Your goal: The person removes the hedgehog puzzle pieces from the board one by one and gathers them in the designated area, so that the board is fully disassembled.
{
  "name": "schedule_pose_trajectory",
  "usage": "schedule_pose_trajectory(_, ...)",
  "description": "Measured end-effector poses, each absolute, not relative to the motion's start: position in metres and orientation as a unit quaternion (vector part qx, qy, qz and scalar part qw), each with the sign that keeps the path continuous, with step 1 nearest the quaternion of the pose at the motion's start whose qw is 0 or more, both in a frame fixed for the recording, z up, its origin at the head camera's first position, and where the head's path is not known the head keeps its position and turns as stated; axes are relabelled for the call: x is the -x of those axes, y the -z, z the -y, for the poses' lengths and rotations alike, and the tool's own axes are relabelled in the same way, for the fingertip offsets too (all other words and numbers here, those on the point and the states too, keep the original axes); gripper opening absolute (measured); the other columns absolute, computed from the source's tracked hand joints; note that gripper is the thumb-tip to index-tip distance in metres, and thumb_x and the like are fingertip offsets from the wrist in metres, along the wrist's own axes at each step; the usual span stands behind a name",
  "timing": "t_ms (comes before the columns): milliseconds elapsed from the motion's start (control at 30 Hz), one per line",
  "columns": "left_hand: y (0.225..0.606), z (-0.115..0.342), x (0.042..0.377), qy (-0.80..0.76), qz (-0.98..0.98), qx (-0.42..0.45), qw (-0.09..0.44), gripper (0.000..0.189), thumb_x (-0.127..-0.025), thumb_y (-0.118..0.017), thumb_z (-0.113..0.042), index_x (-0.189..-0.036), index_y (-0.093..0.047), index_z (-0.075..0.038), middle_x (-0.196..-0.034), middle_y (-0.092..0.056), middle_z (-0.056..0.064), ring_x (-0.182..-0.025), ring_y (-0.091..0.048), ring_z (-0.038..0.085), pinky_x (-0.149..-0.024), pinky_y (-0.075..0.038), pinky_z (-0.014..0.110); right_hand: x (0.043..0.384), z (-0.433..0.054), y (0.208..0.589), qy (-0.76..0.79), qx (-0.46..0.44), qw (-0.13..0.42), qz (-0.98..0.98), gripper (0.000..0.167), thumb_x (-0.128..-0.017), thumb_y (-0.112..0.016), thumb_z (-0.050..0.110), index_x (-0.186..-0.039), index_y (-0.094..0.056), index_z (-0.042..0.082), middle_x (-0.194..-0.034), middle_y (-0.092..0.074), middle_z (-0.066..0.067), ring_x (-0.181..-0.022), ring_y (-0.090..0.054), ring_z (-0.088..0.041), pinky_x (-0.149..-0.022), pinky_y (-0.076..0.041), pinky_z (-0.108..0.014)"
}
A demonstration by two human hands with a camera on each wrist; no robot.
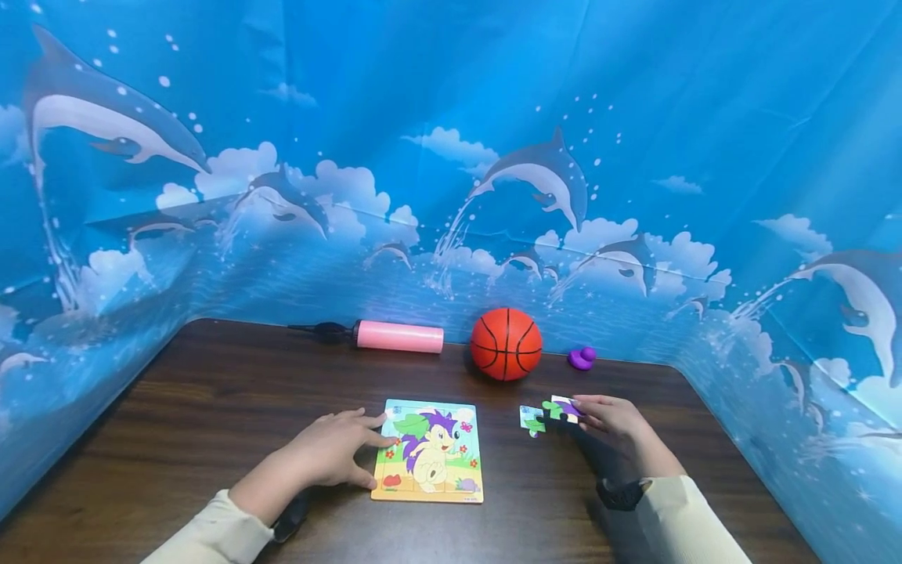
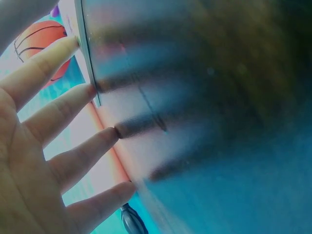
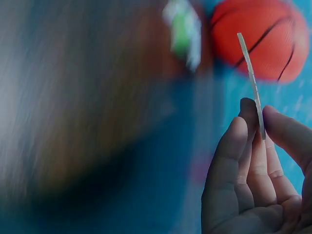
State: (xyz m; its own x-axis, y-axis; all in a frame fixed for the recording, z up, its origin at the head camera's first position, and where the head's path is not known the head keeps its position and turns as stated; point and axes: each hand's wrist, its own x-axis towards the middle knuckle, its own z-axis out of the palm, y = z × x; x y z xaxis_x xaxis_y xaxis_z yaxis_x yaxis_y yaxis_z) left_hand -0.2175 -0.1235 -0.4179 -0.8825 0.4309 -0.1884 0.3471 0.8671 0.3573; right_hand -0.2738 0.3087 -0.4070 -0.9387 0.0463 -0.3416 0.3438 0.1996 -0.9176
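Observation:
A square hedgehog jigsaw puzzle [image 1: 430,458] lies flat on the table. At its left edge is my left hand [image 1: 334,450], fingers spread and nearly straight, with a fingertip over the picture and the thumb by the lower left side. In the left wrist view, the fingertips [image 2: 90,90] come down at the board's edge and the tabletop. My right hand [image 1: 613,419] pinches a purple and green puzzle piece [image 1: 565,409] between thumb and fingers; the right wrist view shows this piece edge-on. Just left of it, a loose blue and green piece [image 1: 532,421] is on the table.
Behind the puzzle, an orange-red basketball [image 1: 506,345] stands near the table's back edge. To its left lies a pink hand pump [image 1: 398,336] with a black end; to its right, a small purple toy [image 1: 582,359]. A blue dolphin-print curtain [image 1: 437,78] surrounds the dark wooden table [image 1: 232,392].

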Motion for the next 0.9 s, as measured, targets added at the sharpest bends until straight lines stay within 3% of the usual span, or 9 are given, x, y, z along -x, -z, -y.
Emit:
schedule_pose_trajectory(167, 0.417, 0.125, 0.215, -0.165, -0.956, -0.202, 0.135, 0.059, -0.072, -0.087, -0.043, -0.127, -0.069, -0.03, -0.148, -0.051, 0.003, -0.141, -0.036, 0.038, -0.109, -0.028, 0.065, 0.272, -0.33, 0.418, 0.607, -0.133, 0.115, -0.775, 0.023, -0.098, -0.062, 0.008, -0.113, -0.067, -0.008, -0.086, -0.071, -0.001, -0.078, -0.066, -0.007, -0.077, -0.059, -0.03)
schedule_pose_trajectory(433, 0.418, 0.126, 0.214, -0.172, -0.955, -0.204, 0.133, 0.059, -0.072, -0.087, -0.042, -0.127, -0.07, -0.029, -0.147, -0.051, 0.004, -0.141, -0.036, 0.039, -0.108, -0.029, 0.066, 0.276, -0.327, 0.423, 0.543, -0.127, 0.101, -0.824, 0.024, -0.096, -0.065, 0.009, -0.111, -0.068, -0.009, -0.09, -0.071, -0.004, -0.079, -0.065, -0.009, -0.08, -0.059, -0.036)
schedule_pose_trajectory(567, 0.418, 0.125, 0.215, -0.17, -0.956, -0.201, 0.133, 0.059, -0.072, -0.087, -0.043, -0.127, -0.07, -0.029, -0.147, -0.051, 0.003, -0.141, -0.036, 0.039, -0.109, -0.029, 0.066, 0.278, -0.321, 0.419, 0.407, -0.11, 0.058, -0.905, 0.025, -0.097, -0.063, 0.016, -0.107, -0.07, -0.006, -0.088, -0.069, -0.008, -0.073, -0.061, -0.014, -0.07, -0.058, -0.033)
schedule_pose_trajectory(700, 0.418, 0.125, 0.215, -0.163, -0.957, -0.202, 0.132, 0.059, -0.072, -0.087, -0.044, -0.127, -0.069, -0.031, -0.147, -0.051, 0.002, -0.141, -0.036, 0.038, -0.109, -0.029, 0.066, 0.278, -0.303, 0.413, 0.244, -0.088, -0.003, -0.966, 0.028, -0.095, -0.063, 0.025, -0.106, -0.072, 0.001, -0.095, -0.071, -0.015, -0.075, -0.06, -0.024, -0.064, -0.051, -0.042)
schedule_pose_trajectory(900, 0.416, 0.126, 0.214, -0.171, -0.955, -0.208, 0.127, 0.058, -0.073, -0.087, -0.042, -0.128, -0.069, -0.03, -0.148, -0.051, 0.003, -0.142, -0.035, 0.039, -0.109, -0.028, 0.066, 0.28, -0.245, 0.415, 0.201, 0.013, -0.045, -0.978, 0.023, -0.091, -0.071, 0.022, -0.111, -0.073, 0.01, -0.109, -0.069, -0.012, -0.096, -0.063, -0.028, -0.083, -0.052, -0.052)
